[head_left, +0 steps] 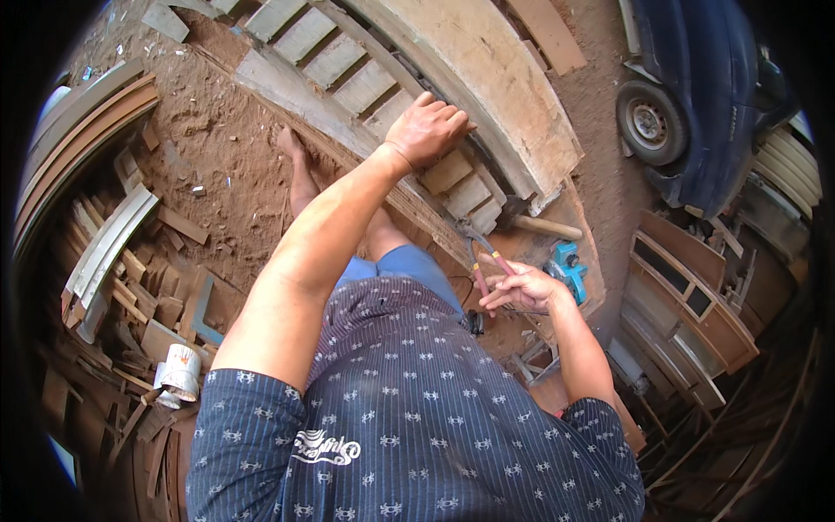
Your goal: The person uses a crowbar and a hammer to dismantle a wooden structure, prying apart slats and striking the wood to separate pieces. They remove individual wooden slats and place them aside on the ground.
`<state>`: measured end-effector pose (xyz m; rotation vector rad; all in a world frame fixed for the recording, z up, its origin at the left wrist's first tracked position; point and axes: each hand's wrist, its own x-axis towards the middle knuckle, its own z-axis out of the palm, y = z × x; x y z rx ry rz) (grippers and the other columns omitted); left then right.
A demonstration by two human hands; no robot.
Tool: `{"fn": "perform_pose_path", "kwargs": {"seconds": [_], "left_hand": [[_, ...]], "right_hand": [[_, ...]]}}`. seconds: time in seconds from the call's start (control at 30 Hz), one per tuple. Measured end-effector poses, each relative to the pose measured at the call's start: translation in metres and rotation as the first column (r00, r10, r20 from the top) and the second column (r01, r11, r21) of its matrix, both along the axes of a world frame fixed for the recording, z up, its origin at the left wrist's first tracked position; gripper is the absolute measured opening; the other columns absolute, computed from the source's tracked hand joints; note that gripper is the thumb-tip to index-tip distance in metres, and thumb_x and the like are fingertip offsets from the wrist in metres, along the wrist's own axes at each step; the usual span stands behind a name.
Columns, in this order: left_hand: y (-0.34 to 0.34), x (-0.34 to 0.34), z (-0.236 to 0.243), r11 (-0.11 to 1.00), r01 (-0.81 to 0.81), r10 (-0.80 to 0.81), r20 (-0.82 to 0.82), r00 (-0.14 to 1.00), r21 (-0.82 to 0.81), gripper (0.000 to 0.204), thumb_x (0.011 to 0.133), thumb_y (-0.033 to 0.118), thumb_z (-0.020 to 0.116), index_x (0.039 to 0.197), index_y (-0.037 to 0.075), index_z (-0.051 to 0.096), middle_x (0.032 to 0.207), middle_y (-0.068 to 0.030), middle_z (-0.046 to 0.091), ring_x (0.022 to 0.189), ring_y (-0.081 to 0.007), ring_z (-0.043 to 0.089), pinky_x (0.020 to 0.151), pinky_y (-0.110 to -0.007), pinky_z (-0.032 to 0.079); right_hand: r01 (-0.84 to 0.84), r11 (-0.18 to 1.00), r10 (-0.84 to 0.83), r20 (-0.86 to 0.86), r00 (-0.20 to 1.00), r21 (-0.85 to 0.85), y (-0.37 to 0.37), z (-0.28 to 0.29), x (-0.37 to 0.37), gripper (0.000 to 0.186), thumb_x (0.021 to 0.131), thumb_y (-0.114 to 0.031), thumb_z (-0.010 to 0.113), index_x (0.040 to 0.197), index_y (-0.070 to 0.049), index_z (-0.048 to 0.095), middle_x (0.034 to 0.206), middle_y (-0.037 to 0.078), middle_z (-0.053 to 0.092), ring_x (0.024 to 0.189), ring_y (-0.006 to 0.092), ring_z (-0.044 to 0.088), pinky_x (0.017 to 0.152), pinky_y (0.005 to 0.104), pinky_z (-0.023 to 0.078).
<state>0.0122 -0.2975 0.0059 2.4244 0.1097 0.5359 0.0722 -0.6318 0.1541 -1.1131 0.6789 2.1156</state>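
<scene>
My left hand [429, 132] is closed above a slatted wooden frame [335, 61], its fingers curled under. What they hold, if anything, is hidden. In my right hand [529, 289] are pliers with red handles [481, 280], their handles spread apart and their metal jaws toward the near end of the frame. Just beyond the pliers lies a hammer, its wooden handle [548, 228] pointing right and its dark head beside the frame. A teal power tool [570, 270] rests on a board to the right of my right hand.
A wide plank [487, 70] runs along the frame's far side. Scrap wood [156, 296] and a white paint bucket [181, 370] lie at the left on bare earth. A dark blue car [713, 96] stands at the far right, with wooden panels [696, 304] stacked nearer.
</scene>
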Motion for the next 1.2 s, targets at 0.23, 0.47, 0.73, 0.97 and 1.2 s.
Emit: {"fn": "perform_pose_path", "kwargs": {"seconds": [0.23,0.47,0.73,0.97,1.2], "left_hand": [[-0.001,0.003,0.002,1.0,-0.026,0.026,-0.019,0.999,0.015,0.023,0.095,0.028,0.064,0.08,0.013,0.056,0.072,-0.0019,0.06,0.072,-0.02,0.063,0.078,-0.035,0.044],[-0.004,0.003,-0.001,0.999,-0.052,0.052,0.0,0.999,0.011,0.025,0.093,0.025,0.067,0.079,0.01,0.054,0.069,-0.0047,0.059,0.07,-0.0226,0.062,0.074,-0.035,0.044],[-0.002,0.005,-0.003,0.999,-0.032,0.034,-0.05,0.998,0.03,0.025,0.094,0.025,0.067,0.078,0.011,0.054,0.071,-0.0051,0.059,0.071,-0.0226,0.063,0.075,-0.035,0.044],[0.005,0.002,-0.004,1.0,-0.003,0.003,-0.041,0.999,-0.014,0.024,0.096,0.03,0.063,0.081,0.012,0.056,0.072,-0.004,0.063,0.07,-0.0218,0.063,0.075,-0.036,0.045],[0.025,-0.048,0.042,0.801,-0.384,0.339,-0.18,0.923,-0.46,0.034,0.094,0.031,0.067,0.072,0.007,0.057,0.062,-0.0109,0.056,0.06,-0.0282,0.056,0.065,-0.04,0.045]], "right_hand": [[-0.051,0.996,0.048,0.057,0.997,0.066,-0.03,-0.036,0.001,0.077,0.097,-0.01,0.059,0.161,-0.008,0.015,0.15,0.027,0.042,0.12,0.0305,0.062,0.105,0.0411,0.048],[0.07,0.998,-0.07,0.159,0.985,0.01,-0.033,-0.034,-0.038,0.064,0.1,-0.021,0.06,0.155,-0.008,0.03,0.11,0.008,0.06,0.088,0.015,0.06,0.079,0.0305,0.052],[-0.056,0.973,0.133,0.345,0.929,-0.224,0.019,0.01,-0.069,0.043,0.103,-0.023,0.056,0.141,-0.004,0.05,0.085,0.0,0.054,0.072,0.0114,0.055,0.065,0.0285,0.049],[-0.173,0.963,0.27,0.685,0.677,-0.208,0.019,0.035,-0.086,0.034,0.093,-0.01,0.06,0.125,0.002,0.057,0.095,0.007,0.067,0.092,0.0165,0.062,0.085,0.0356,0.049],[0.0,0.99,0.108,0.754,0.648,-0.142,0.119,0.055,-0.078,0.042,0.093,-0.01,0.058,0.134,0.0,0.054,0.09,0.004,0.069,0.079,0.0091,0.056,0.073,0.025,0.043]]}}
